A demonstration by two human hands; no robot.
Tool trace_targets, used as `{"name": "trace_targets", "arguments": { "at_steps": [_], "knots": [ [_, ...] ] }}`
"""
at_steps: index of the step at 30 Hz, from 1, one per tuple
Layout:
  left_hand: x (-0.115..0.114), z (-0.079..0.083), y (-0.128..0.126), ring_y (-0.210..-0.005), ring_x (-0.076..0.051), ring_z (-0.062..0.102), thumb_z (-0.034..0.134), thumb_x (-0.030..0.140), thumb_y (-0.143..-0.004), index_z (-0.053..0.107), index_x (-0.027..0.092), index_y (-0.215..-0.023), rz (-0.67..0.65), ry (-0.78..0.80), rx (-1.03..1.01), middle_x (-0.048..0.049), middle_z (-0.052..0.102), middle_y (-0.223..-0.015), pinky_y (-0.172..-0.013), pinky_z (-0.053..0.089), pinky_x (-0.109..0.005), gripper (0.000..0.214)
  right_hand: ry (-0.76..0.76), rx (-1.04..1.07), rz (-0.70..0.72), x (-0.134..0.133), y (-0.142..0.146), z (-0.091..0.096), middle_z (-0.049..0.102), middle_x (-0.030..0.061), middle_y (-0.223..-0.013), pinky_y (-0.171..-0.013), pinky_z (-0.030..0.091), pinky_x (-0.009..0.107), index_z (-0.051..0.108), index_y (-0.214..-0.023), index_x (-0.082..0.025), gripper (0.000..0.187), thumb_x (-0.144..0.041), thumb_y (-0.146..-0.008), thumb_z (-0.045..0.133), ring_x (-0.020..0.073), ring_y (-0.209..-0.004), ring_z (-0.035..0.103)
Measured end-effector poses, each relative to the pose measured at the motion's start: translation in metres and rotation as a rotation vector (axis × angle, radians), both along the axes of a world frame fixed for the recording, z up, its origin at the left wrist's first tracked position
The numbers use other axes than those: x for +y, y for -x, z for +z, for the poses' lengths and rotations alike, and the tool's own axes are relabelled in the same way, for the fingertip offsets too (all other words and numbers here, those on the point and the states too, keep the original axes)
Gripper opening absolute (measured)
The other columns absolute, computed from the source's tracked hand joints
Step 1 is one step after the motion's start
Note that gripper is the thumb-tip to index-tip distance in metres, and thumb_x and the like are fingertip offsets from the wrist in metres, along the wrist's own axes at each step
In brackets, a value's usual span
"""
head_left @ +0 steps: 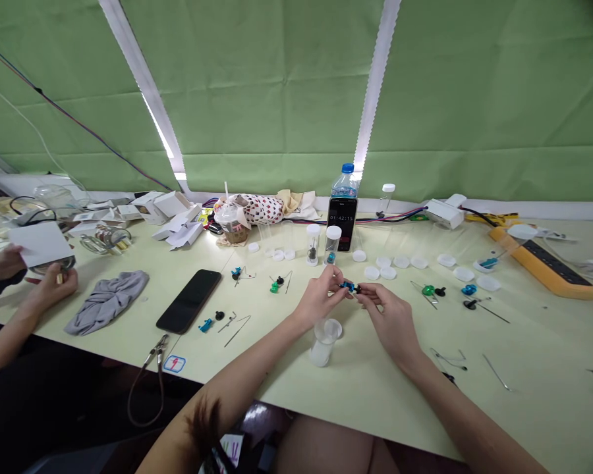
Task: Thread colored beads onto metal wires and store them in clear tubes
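Note:
My left hand [321, 294] pinches a small blue part [346, 286] above the table. Against its right end, my right hand [389, 320] grips a small black part [357, 289] between thumb and fingertips. The two parts touch or nearly touch; my fingers hide the exact fit. Below my hands stands a clear plastic tube [322, 347], with a white cap [335, 328] beside it. Behind them, two capped tubes [313, 245] with dark and blue parts inside stand upright. Loose sets of blue or green parts [275, 286], black knobs [220, 315] and bent wires [237, 331] lie around.
A propped phone [342, 224] displaying a timer leans on a water bottle [346, 181]. Another phone [189, 301] and a grey cloth [107, 301] lie left. Several white caps [387, 272] and a yellow power strip [543, 263] are right. At far left, another person's hands hold a white card [40, 244].

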State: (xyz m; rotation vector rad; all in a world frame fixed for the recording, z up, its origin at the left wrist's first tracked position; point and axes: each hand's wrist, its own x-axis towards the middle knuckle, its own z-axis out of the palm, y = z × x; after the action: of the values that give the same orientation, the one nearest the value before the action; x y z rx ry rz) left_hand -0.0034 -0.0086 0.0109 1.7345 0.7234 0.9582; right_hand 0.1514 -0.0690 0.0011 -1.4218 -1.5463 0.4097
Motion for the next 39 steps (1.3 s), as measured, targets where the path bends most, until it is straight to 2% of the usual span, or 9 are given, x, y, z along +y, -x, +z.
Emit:
{"name": "trace_targets", "arguments": {
  "at_steps": [9, 18, 27, 30, 34, 39],
  "knots": [
    [-0.0009, 0.0012, 0.0015, -0.077, -0.015, 0.067, 0.053, 0.033, -0.084, 0.038, 0.02, -0.089, -0.025, -0.036, 0.026, -0.0052, 0.065, -0.092, -0.069, 0.05, -0.028, 0.021, 0.043, 0.006, -0.005, -0.0004, -0.001, -0.0004, 0.069, 0.0058, -0.084, -0.065, 0.051, 0.033, 0.061, -0.097, -0.021, 0.03, -0.044, -0.088, 0.045, 0.0199, -0.071, 0.064],
    [-0.0005, 0.0035, 0.0022, -0.077, -0.016, 0.067, 0.053, 0.034, -0.084, 0.038, 0.02, -0.089, -0.044, -0.03, 0.061, -0.0074, 0.065, -0.098, -0.07, 0.05, -0.028, 0.021, 0.032, -0.099, -0.022, -0.0002, -0.0018, 0.0012, 0.069, 0.0067, -0.081, -0.063, 0.047, 0.031, 0.062, -0.093, -0.019, 0.035, -0.046, -0.089, 0.04, 0.0198, -0.067, 0.062],
    [-0.0011, 0.0013, 0.0012, -0.076, -0.014, 0.066, 0.054, 0.035, -0.083, 0.037, 0.02, -0.088, -0.042, -0.016, 0.046, -0.0052, 0.064, -0.093, -0.069, 0.049, -0.027, 0.023, 0.12, -0.156, -0.026, 0.0002, -0.0019, 0.0026, 0.067, 0.0033, -0.074, -0.061, 0.043, 0.029, 0.06, -0.089, -0.02, 0.036, -0.046, -0.091, 0.035, 0.0179, -0.063, 0.06],
    [-0.001, 0.0009, 0.001, -0.075, -0.015, 0.066, 0.054, 0.033, -0.083, 0.037, 0.02, -0.087, -0.029, 0.009, 0.019, -0.0041, 0.064, -0.089, -0.068, 0.049, -0.027, 0.023, 0.121, -0.15, -0.026, 0.0005, -0.0015, 0.0035, 0.068, 0.0043, -0.078, -0.063, 0.044, 0.03, 0.061, -0.092, -0.02, 0.037, -0.047, -0.091, 0.036, 0.0189, -0.066, 0.061],
    [-0.0005, 0.0025, 0.0015, -0.075, -0.015, 0.066, 0.054, 0.03, -0.083, 0.036, 0.02, -0.086, -0.005, 0.038, -0.009, -0.0037, 0.064, -0.086, -0.068, 0.049, -0.027, 0.021, 0.055, -0.092, -0.024, 0.0009, -0.0005, 0.0029, 0.068, 0.005, -0.09, -0.071, 0.047, 0.032, 0.059, -0.104, -0.021, 0.032, -0.045, -0.087, 0.046, 0.02, -0.078, 0.063],
    [0.0001, 0.002, 0.001, -0.075, -0.016, 0.067, 0.055, 0.028, -0.082, 0.035, 0.02, -0.086, -0.027, 0.072, -0.031, -0.004, 0.064, -0.085, -0.069, 0.05, -0.028, 0.022, -0.001, -0.058, -0.004, 0.0015, -0.0009, -0.0004, 0.068, 0.0054, -0.091, -0.075, 0.049, 0.033, 0.059, -0.097, -0.021, 0.024, -0.04, -0.086, 0.049, 0.0198, -0.081, 0.064]
  ]
}}
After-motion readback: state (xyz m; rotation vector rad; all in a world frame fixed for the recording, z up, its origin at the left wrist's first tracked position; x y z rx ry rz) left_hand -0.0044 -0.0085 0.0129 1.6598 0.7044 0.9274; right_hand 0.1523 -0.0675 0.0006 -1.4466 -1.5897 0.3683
